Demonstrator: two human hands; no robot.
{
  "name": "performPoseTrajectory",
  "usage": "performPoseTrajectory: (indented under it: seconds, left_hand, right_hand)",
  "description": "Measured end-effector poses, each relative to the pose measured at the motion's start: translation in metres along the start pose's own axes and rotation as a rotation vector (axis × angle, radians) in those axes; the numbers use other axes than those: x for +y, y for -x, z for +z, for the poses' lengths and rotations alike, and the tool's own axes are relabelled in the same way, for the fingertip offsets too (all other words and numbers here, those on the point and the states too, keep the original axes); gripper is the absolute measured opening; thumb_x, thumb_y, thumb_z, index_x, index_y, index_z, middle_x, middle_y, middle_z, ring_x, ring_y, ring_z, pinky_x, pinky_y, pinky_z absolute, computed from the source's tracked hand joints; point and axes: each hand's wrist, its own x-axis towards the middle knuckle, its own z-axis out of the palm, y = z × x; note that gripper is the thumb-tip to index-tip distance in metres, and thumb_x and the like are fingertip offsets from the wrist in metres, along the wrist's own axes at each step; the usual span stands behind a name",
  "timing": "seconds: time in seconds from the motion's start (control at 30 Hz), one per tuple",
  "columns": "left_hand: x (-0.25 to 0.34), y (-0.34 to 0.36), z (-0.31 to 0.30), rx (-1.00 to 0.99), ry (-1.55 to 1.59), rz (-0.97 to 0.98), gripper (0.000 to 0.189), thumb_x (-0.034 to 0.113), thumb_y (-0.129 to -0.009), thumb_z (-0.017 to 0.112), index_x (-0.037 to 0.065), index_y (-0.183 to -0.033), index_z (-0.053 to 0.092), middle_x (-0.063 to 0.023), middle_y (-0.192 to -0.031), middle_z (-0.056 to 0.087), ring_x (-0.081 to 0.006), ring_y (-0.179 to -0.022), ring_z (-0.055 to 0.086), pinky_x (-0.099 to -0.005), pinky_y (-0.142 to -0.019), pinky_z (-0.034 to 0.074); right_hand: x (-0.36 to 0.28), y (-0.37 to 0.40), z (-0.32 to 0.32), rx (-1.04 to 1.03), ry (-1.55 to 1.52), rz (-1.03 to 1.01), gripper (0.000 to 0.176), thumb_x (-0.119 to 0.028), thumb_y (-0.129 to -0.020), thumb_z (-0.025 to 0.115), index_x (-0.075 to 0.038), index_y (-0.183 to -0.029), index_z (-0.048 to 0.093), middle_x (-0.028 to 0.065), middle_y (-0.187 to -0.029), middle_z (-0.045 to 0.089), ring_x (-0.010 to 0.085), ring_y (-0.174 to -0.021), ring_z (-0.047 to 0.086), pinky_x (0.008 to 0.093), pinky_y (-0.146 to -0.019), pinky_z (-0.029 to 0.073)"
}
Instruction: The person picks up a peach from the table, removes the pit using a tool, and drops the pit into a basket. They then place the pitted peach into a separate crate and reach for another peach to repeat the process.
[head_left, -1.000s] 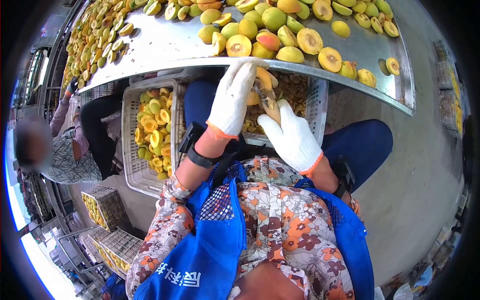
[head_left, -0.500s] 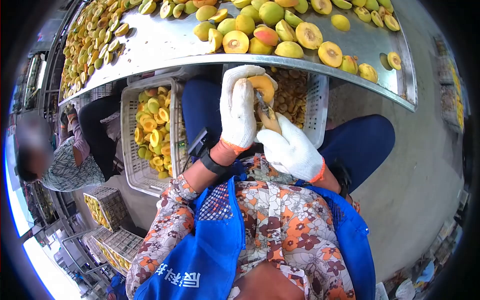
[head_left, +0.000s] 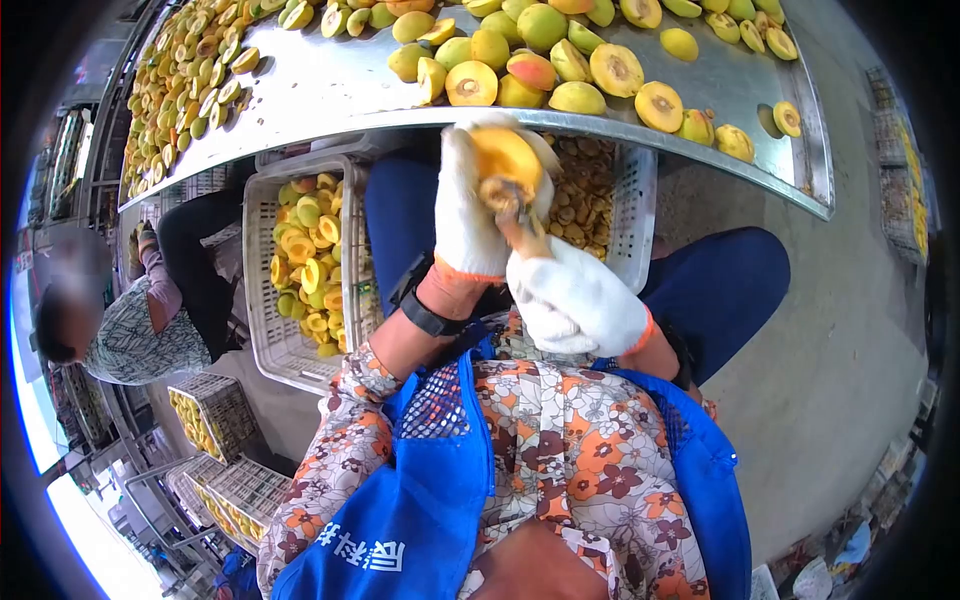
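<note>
My left hand (head_left: 465, 210), in a white glove, is closed around a peach half (head_left: 508, 152) with its orange cut face turned up. A brown pit (head_left: 498, 194) shows at the near edge of that half, against the tip of a pitting tool. My right hand (head_left: 575, 300), gloved too, is wrapped round the tool's wooden handle (head_left: 526, 238). Both hands are close together below the metal table's front edge, over my lap. Motion smears the fingers and tool tip. Beneath them, partly hidden, stands a crate (head_left: 638, 225) of brown pits (head_left: 582, 195).
The metal table (head_left: 330, 95) carries many halved peaches (head_left: 617, 70), with its raised rim just beyond my hands. Left of my leg is a white crate (head_left: 352, 250) of peach halves (head_left: 310, 270). A co-worker (head_left: 150, 330) sits at the far left, near stacked crates (head_left: 235, 415).
The peach half has tilted so its cut face shows more, and the pit now appears at its edge by the tool. My right hand has shifted slightly down and turned.
</note>
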Motion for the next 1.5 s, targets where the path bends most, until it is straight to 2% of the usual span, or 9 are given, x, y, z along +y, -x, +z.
performPoseTrajectory:
  seconds: [0.03, 0.07, 0.2, 0.37, 0.87, 0.93, 1.0, 1.07, 1.5]
  left_hand:
    - [0.006, -0.009, -0.001, 0.153, 0.105, -0.007, 0.045, 0.052, -0.104, 0.05, 0.013, -0.123, 0.06, -0.0091, -0.105, 0.068, -0.0194, -0.083, 0.065, -0.0335, -0.071, 0.055]
    - [0.006, -0.031, -0.039, -0.36, 0.407, -0.112, 0.042, 0.045, -0.105, 0.052, 0.012, -0.13, 0.057, -0.0119, -0.109, 0.068, -0.0221, -0.09, 0.066, -0.0356, -0.075, 0.056]
    - [0.02, -0.02, -0.027, -0.184, 0.22, -0.035, 0.052, 0.041, -0.105, 0.05, 0.01, -0.147, 0.044, -0.022, -0.136, 0.057, -0.0395, -0.122, 0.06, -0.0548, -0.102, 0.051]
    - [0.016, -0.013, -0.007, -0.207, 0.328, -0.116, 0.065, 0.052, -0.105, 0.044, 0.01, -0.154, 0.038, -0.0181, -0.155, 0.044, -0.0413, -0.144, 0.036, -0.061, -0.118, 0.03]
    - [0.069, 0.006, -0.045, 0.043, 0.151, 0.103, 0.051, 0.038, -0.104, 0.048, 0.002, -0.141, 0.053, -0.0225, -0.149, 0.05, -0.0346, -0.139, 0.044, -0.0517, -0.111, 0.04]
    - [0.1, 0.019, -0.083, 0.124, -1.269, 0.645, 0.045, 0.032, -0.102, 0.056, -0.002, -0.132, 0.061, -0.0211, -0.14, 0.058, -0.0311, -0.136, 0.046, -0.0455, -0.113, 0.038]
    - [0.156, 0.03, -0.155, 0.378, -0.727, 0.35, 0.043, 0.026, -0.095, 0.066, -0.001, -0.128, 0.063, -0.0163, -0.138, 0.06, -0.0305, -0.136, 0.048, -0.0456, -0.117, 0.032]
    - [0.192, 0.049, -0.175, 0.532, -2.244, 0.495, 0.041, 0.024, -0.092, 0.07, 0.003, -0.127, 0.066, -0.014, -0.134, 0.062, -0.0342, -0.135, 0.048, -0.0461, -0.117, 0.032]
    - [0.108, -0.146, -0.091, -0.345, -2.088, 0.939, 0.04, 0.018, -0.085, 0.07, 0.018, -0.125, 0.064, -0.016, -0.13, 0.063, -0.0381, -0.126, 0.056, -0.0424, -0.1, 0.051]
  right_hand:
    - [0.001, 0.002, 0.003, 0.06, 0.13, -0.023, 0.013, -0.022, -0.105, 0.053, -0.009, -0.108, 0.053, -0.0027, -0.067, 0.049, 0.0067, -0.041, 0.039, 0.0238, -0.036, 0.03]
    - [0.001, 0.003, 0.003, 0.119, 0.262, -0.043, 0.014, -0.02, -0.104, 0.057, -0.01, -0.114, 0.053, -0.0049, -0.071, 0.049, 0.0055, -0.044, 0.04, 0.0231, -0.037, 0.03]
    - [-0.004, 0.005, -0.017, 0.391, 0.308, -0.334, 0.021, -0.019, -0.102, 0.061, -0.008, -0.119, 0.055, -0.0061, -0.069, 0.048, 0.0034, -0.055, 0.049, 0.0212, -0.048, 0.035]
    - [-0.002, -0.008, -0.004, 0.616, 1.148, -0.449, 0.042, -0.027, -0.097, 0.068, 0.003, -0.121, 0.053, 0.0274, -0.082, 0.067, 0.0413, -0.078, 0.072, 0.0443, -0.062, 0.053]
    - [0.0, -0.009, -0.016, 0.749, 1.673, -0.502, 0.038, -0.035, -0.097, 0.064, -0.002, -0.111, 0.053, 0.0283, -0.074, 0.066, 0.049, -0.072, 0.067, 0.0561, -0.061, 0.053]
    - [-0.004, 0.0, -0.023, 0.789, 1.579, -0.496, 0.038, -0.035, -0.097, 0.064, -0.002, -0.112, 0.053, 0.0292, -0.075, 0.066, 0.0495, -0.073, 0.066, 0.0558, -0.061, 0.052]
    - [-0.004, 0.01, -0.037, 0.802, 1.515, -0.506, 0.035, -0.033, -0.097, 0.065, -0.003, -0.111, 0.054, 0.0303, -0.078, 0.065, 0.0498, -0.078, 0.067, 0.0538, -0.063, 0.052]
    - [-0.005, 0.019, -0.046, 0.808, 1.491, -0.474, 0.035, -0.033, -0.097, 0.065, -0.003, -0.111, 0.054, 0.0307, -0.078, 0.065, 0.0499, -0.079, 0.067, 0.0539, -0.064, 0.052]
    - [0.006, -0.002, -0.033, 0.692, 1.453, -0.439, 0.038, -0.035, -0.097, 0.066, -0.003, -0.114, 0.054, 0.0297, -0.08, 0.067, 0.0495, -0.08, 0.067, 0.0533, -0.063, 0.053]
